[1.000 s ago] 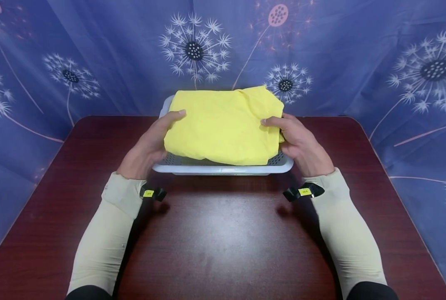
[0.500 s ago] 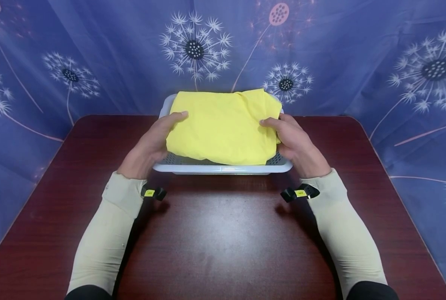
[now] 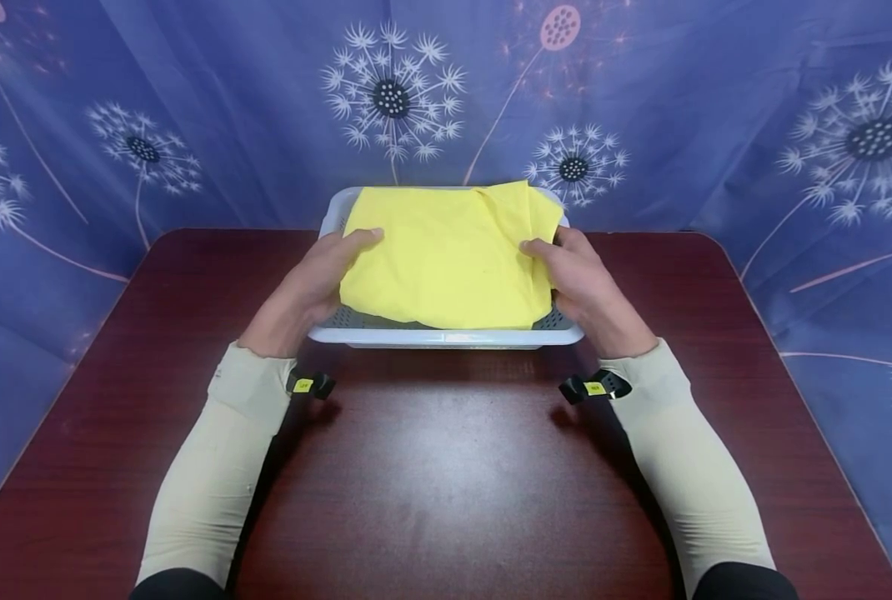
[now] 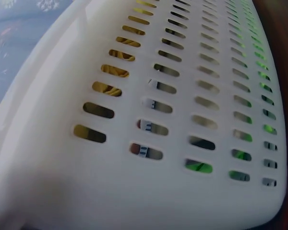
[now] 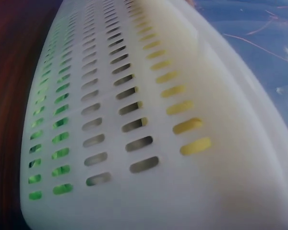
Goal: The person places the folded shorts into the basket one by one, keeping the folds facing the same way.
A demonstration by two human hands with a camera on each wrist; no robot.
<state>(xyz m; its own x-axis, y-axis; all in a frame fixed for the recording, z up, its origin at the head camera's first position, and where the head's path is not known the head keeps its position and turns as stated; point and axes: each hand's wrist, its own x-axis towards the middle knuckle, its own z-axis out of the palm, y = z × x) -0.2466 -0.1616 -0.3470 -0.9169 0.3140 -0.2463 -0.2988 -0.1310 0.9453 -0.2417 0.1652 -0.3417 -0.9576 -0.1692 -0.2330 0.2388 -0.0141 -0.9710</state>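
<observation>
A folded yellow cloth (image 3: 446, 258) lies at the mouth of a white slotted basket (image 3: 446, 337), which stands at the back of the table. My left hand (image 3: 307, 279) grips the cloth's left side, thumb on top and the other fingers hidden below. On the right side, my right hand (image 3: 584, 275) holds it the same way, near a turned-over corner. Both wrist views are filled by the basket wall (image 4: 62, 177). Yellow shows through its upper slots, with green and grey contents lower down, their kind unclear.
The dark red-brown table (image 3: 446, 467) extends in front of the basket and to both sides. Behind it hangs a blue curtain (image 3: 266, 100) with dandelion prints, close to the basket's rear rim. Each wrist carries a small black camera (image 3: 311, 384).
The cloth has sunk slightly into the basket, baring more of the rear and left rim. My left hand has shifted a little right, my right hand a little left, both still holding the cloth.
</observation>
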